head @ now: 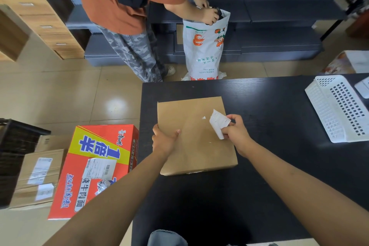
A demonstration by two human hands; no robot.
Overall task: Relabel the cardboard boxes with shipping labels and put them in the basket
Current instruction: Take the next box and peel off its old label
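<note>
Your left hand (164, 142) grips the cardboard box (195, 136) at its left edge; your right hand (236, 131) pinches the peeled old label (219, 123). New label and white basket (337, 110), far right, remain.

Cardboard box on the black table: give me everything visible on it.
The cardboard box is flat, plain brown and roughly square, lying broad face up on the black table near its left edge. Small white paper scraps remain stuck on top where a label sat. The left hand holds its left edge, thumb on top. The right hand pinches a white label, curled and lifted over the box's right side; whether it is fully detached is unclear.
</note>
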